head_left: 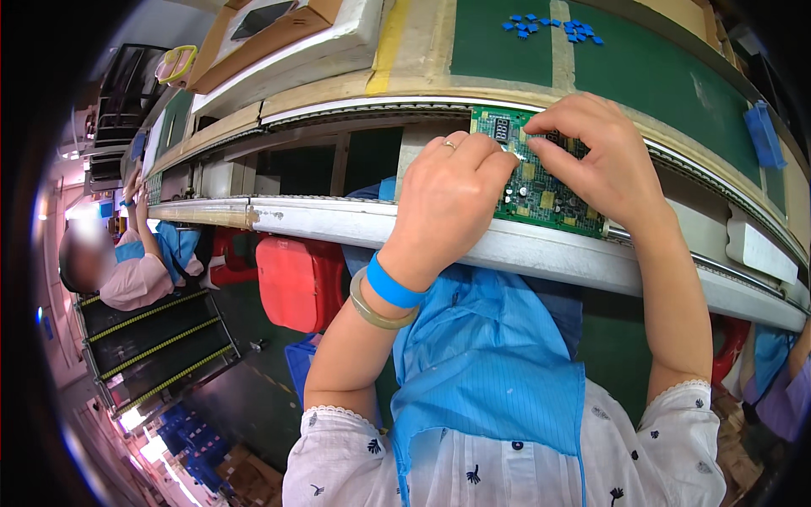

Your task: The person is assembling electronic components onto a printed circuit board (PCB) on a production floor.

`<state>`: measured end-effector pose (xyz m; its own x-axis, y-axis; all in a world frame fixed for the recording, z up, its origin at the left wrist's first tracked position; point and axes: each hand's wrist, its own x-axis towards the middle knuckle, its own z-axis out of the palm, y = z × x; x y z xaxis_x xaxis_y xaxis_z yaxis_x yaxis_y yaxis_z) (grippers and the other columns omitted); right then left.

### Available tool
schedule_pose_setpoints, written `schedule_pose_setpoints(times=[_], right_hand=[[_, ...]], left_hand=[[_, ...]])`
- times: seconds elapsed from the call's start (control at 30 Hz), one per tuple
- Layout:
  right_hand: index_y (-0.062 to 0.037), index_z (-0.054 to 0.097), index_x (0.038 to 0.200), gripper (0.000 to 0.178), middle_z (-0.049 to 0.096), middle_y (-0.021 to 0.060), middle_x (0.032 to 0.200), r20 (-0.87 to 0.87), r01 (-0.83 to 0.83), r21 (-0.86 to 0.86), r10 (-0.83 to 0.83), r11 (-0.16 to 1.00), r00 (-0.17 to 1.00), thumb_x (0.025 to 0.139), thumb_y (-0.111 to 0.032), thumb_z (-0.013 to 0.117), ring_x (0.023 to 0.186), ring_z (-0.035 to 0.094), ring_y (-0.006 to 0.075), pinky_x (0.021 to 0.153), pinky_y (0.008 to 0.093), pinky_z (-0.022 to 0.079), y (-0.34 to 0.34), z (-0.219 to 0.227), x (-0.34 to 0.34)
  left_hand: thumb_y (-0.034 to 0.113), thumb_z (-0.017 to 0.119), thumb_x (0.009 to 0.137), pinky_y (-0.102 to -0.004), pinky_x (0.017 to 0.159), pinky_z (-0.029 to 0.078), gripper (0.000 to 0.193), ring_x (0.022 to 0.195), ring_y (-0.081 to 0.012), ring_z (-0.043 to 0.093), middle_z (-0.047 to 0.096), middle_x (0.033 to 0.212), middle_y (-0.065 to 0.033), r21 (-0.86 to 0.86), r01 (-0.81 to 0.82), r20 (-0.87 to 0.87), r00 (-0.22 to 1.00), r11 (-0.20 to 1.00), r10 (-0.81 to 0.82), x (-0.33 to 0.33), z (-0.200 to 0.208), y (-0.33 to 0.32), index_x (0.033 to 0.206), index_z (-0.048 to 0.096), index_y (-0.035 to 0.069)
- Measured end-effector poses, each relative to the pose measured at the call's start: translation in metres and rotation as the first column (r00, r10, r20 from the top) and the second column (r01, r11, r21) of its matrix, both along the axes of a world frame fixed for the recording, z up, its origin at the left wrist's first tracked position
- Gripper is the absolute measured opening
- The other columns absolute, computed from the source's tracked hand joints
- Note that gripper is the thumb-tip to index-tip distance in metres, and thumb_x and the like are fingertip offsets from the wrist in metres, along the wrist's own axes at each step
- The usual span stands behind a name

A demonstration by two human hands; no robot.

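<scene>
A green circuit board [530, 191], packed with small components and a dark digit display [502, 128], lies across the two rails of the conveyor. My left hand [448, 198] rests over the board's left part, fingers curled and thumb tip bent in toward the middle; anything under those fingers is hidden. Over the upper right part of the board, my right hand [604, 156] has its thumb and index finger brought close together in a pinch. Whatever sits between these two fingertips is too small to make out. Beyond the board, small blue parts [521, 26] lie in two loose groups on the green bench top [498, 59].
The pale near rail [338, 220] runs between me and the board. A cardboard box [253, 46] stands at the far left. Below the rail is a red chair [296, 283]. One co-worker [135, 270] sits at the left; another's purple sleeve [781, 406] shows at the right edge.
</scene>
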<state>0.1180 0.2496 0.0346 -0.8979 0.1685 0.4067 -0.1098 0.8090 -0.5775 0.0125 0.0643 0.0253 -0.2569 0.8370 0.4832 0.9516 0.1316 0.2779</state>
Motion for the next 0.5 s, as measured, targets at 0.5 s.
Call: schedule_pose_setpoints(times=[0.5], right_hand=[[-0.0037, 0.073, 0.090, 0.014, 0.069, 0.0116, 0.084, -0.049, -0.001, -0.034, 0.000, 0.999, 0.999, 0.085, -0.017, 0.071, 0.085, 0.064, 0.0310, 0.080, 0.0423, 0.049, 0.008, 0.001, -0.002]], left_hand=[[-0.003, 0.073, 0.078, -0.0364, 0.072, 0.053, 0.013, 0.082, -0.0307, 0.066, 0.066, 0.088, -0.0106, 0.103, -0.078, 0.176, 0.983, 0.992, 0.059, -0.014, 0.013, -0.017, 0.089, 0.069, 0.004]])
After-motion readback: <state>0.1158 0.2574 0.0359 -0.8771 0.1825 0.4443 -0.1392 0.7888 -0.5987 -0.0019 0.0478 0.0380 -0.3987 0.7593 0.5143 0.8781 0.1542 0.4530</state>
